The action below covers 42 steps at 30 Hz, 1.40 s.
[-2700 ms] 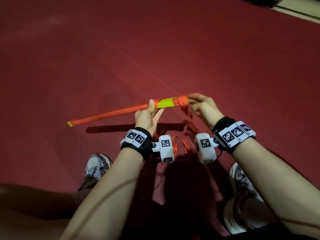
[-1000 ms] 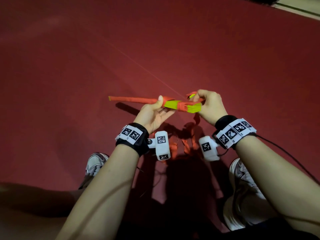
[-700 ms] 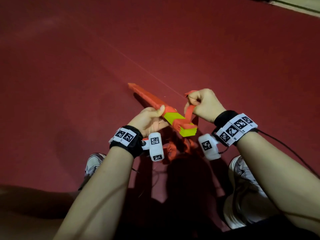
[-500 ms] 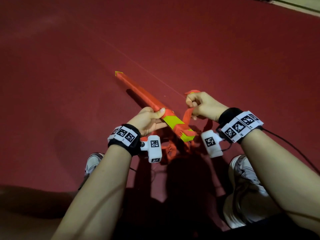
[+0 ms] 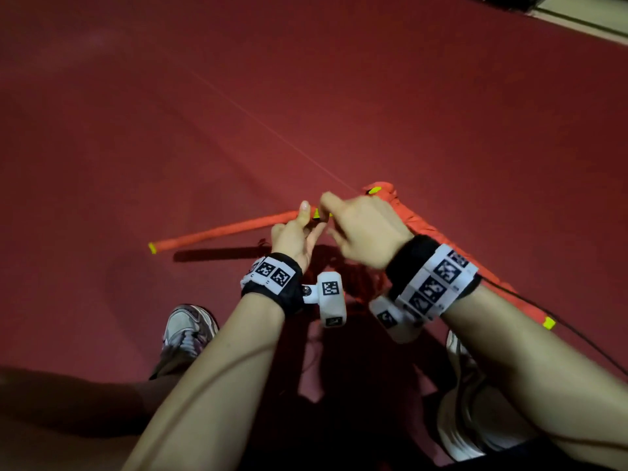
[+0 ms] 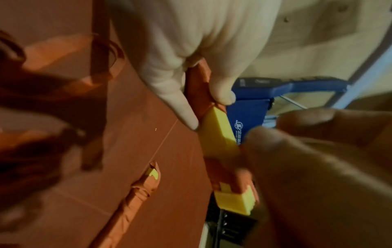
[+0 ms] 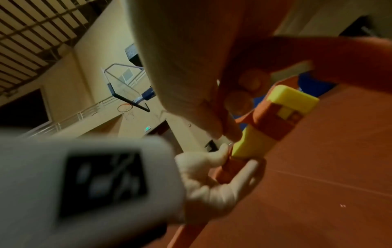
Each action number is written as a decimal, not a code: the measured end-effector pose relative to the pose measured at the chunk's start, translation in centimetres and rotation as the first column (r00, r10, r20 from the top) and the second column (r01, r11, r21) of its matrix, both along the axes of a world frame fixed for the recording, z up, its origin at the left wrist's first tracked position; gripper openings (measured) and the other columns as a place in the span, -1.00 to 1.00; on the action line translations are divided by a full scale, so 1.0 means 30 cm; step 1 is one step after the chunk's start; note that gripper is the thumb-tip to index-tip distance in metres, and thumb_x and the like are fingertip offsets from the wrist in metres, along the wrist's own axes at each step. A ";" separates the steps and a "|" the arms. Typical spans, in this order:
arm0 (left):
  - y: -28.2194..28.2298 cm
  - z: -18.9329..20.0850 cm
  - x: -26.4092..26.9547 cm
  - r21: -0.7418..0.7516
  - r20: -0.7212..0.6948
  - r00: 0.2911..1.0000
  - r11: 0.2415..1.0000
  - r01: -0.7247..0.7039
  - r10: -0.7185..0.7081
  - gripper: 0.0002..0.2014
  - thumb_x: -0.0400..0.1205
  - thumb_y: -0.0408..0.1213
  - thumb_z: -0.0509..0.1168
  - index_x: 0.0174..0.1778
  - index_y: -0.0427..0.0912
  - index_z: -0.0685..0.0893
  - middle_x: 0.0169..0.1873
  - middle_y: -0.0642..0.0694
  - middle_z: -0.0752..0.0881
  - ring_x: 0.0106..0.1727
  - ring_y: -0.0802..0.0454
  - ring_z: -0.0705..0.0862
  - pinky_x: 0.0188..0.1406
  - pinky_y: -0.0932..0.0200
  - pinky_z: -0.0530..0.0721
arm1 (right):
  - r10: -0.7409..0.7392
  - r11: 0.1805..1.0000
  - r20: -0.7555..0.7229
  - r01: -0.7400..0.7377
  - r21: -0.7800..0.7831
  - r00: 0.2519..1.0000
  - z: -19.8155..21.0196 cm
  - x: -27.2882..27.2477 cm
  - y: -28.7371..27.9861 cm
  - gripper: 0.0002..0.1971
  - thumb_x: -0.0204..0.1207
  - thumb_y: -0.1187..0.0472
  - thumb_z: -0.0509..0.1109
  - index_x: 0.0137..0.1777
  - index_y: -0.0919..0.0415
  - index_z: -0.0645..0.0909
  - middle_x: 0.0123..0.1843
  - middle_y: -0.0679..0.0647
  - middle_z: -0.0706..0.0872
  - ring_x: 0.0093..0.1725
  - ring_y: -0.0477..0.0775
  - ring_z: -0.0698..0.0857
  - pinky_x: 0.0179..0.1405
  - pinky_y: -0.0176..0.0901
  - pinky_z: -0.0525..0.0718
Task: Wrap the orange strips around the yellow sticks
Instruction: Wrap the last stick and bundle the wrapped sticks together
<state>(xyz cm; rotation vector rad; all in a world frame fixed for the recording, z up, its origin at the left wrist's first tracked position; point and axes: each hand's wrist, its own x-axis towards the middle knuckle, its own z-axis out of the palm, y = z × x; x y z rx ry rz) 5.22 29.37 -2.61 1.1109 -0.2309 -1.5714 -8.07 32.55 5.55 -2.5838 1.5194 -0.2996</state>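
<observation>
Orange-wrapped yellow plastic stick (image 5: 224, 231), left hand (image 5: 295, 234) gripping its wrapped shaft, right hand (image 5: 365, 229) pinching orange strip (image 7: 273, 124), blue lettering unreadable.

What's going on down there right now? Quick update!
Left hand grips the part-wrapped stick. Right hand works the orange strip at its yellow end. Nothing in the way.

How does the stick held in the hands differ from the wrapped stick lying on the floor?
The held stick is off the floor, gripped by the left hand; the floor stick lies untouched. The held stick shows a bare yellow stretch near its end; the floor stick shows yellow only at its tips. Both carry orange wrapping.
</observation>
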 end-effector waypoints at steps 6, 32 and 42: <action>-0.012 0.027 0.019 0.175 -0.132 0.985 0.980 -0.092 0.115 -0.62 0.69 -0.31 0.42 0.29 -0.54 0.58 0.16 -0.43 0.77 0.19 -0.22 0.80 0.15 -0.09 0.80 | -0.182 0.980 0.113 0.171 0.102 0.977 -0.092 0.026 0.024 -0.73 0.49 0.33 0.28 0.18 0.15 0.47 -0.18 0.20 0.75 -0.16 0.44 0.71 -0.23 0.09 0.55; 0.016 0.079 -0.033 0.269 -0.088 0.994 0.959 0.089 -0.067 -0.62 0.66 -0.11 0.47 0.24 -0.29 0.60 -0.02 -0.20 0.70 0.21 -0.05 0.76 0.33 0.01 0.68 | -0.505 0.840 0.689 0.110 0.532 0.520 -0.145 -0.097 -0.055 -0.79 0.64 0.36 0.42 -0.25 0.37 0.64 -0.47 0.05 0.71 -0.59 -0.08 0.56 -0.50 -0.20 0.52; 0.021 0.129 -0.019 0.287 -0.214 0.977 0.955 0.073 -0.010 -0.68 0.63 -0.17 0.49 0.06 -0.34 0.60 -0.13 -0.25 0.66 0.09 -0.10 0.77 0.01 0.08 0.80 | -0.531 0.833 0.643 0.202 0.515 0.552 -0.146 -0.080 -0.044 -0.69 0.68 0.15 0.42 -0.31 0.21 0.74 -0.48 0.09 0.77 -0.66 -0.18 0.45 -0.53 -0.37 0.41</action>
